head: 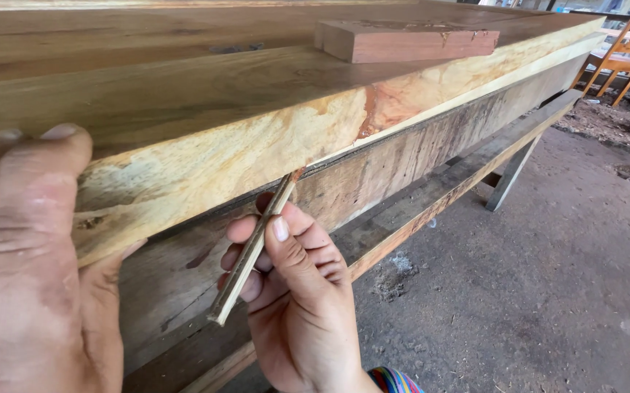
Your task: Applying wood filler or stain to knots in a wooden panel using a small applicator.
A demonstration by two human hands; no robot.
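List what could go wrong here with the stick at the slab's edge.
1. The stick is thin and its tip presses the seam under the slab; it might snap or slip.
2. The right hand grips it close to the rough edge, so a slip could scrape the fingers.
3. The left hand rests on the slab's raw edge; splinters seem possible.

Left hand (28, 269) flat, fingers extended and pressing forward; right hand (297, 291) raised, thumb and curled fingers pinched closed, wrist bent upward.
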